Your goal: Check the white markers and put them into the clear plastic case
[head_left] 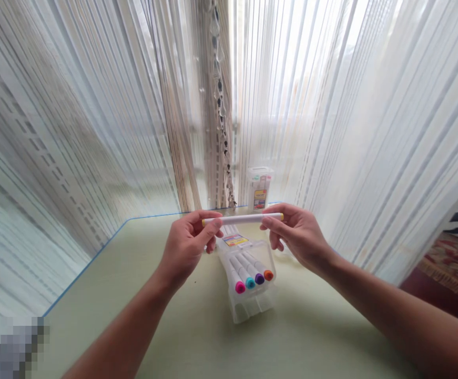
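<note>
A white marker (242, 219) with yellow ends is held level between both hands. My left hand (189, 239) pinches its left end with thumb and fingers. At the other end, my right hand (294, 231) grips it the same way. Below the marker lies a clear plastic marker case (232, 302) on the table. Several white markers rest in it, with a pink (240, 287), a teal (250, 283), a purple (259, 279) and an orange (268, 275) end facing me. A yellow label (235, 240) shows on the case, whose far part is partly hidden behind the held marker.
Behind the case, a second clear marker box (261, 189) stands upright near the table's far edge. The pale green table (134, 263) has a blue edge. String curtains (114, 105) hang behind it, with a beaded strand (220, 95). A fringed patterned cloth (455, 263) is at the right.
</note>
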A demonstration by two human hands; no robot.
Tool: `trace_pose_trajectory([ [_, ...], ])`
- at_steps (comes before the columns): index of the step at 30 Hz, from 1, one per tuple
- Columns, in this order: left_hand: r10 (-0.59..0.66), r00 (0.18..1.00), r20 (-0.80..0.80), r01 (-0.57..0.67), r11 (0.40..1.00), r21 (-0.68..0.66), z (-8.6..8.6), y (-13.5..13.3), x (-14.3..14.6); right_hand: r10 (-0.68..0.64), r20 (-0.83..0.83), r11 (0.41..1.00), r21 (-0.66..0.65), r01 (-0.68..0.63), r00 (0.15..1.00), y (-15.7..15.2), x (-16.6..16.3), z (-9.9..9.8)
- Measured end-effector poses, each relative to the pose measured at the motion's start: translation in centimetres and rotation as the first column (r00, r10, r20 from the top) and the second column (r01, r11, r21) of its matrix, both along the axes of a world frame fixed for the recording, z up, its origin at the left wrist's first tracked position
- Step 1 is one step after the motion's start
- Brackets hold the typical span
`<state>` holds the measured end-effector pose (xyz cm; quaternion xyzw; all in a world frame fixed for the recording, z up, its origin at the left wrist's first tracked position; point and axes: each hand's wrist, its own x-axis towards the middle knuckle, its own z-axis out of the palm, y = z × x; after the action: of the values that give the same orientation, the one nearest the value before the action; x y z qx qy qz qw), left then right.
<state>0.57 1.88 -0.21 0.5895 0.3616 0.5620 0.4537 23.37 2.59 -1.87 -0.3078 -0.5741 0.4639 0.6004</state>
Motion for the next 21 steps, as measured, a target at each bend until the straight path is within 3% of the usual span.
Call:
trace_pose_trajectory([
  [8,0.016,0.997,-0.081,-0.015,1.0,0.006,0.25,-0.24,0.02,0.032,-0.016,0.999,-0.017,-0.032,0.999,0.0,-0.11,0.1],
  [21,0.02,1.0,-0.01,-0.02,1.0,-0.005,-0.1,0.16,-0.02,0.06,-0.06,0.997,-0.041,-0.062,0.996,-0.21,0.1,0.26],
])
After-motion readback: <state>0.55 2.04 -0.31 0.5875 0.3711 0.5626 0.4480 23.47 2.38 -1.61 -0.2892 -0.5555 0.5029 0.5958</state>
